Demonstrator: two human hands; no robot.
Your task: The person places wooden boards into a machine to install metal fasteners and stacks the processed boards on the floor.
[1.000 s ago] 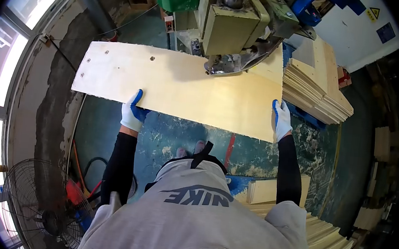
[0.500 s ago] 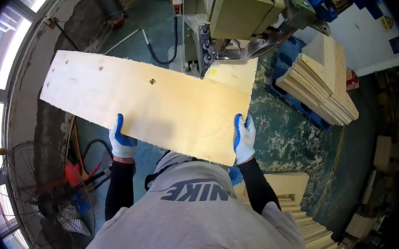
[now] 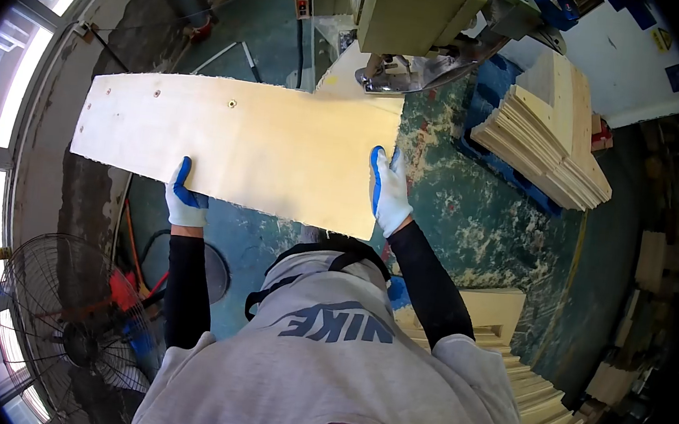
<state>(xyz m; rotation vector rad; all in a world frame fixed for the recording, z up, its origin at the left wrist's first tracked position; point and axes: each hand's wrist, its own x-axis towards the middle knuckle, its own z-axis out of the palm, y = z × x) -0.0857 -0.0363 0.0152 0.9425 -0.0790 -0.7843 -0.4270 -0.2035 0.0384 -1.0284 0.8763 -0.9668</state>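
A large pale plywood panel (image 3: 255,155) with a notched far edge and several metal fittings spans the space in front of my body. My left hand (image 3: 187,196), in a white and blue glove, grips its near edge, thumb on top. On the right, my right hand (image 3: 390,192) wears the same kind of glove and holds the panel's right end, thumb on the upper face. The fingers of both hands are hidden beneath the wood. The panel's far right corner lies under the metal head of a machine (image 3: 415,23).
Stacked plywood pieces (image 3: 539,137) sit on a blue pallet (image 3: 495,84) at the back right. More cut panels (image 3: 534,402) are piled at my near right. A wire-caged floor fan (image 3: 80,342) stands at the lower left, close to hoses. Sawdust covers parts of the green floor (image 3: 469,224).
Both hands have moved the panel forward and to the left. Its far right corner has gone further under the machine head. Both hands keep their hold.
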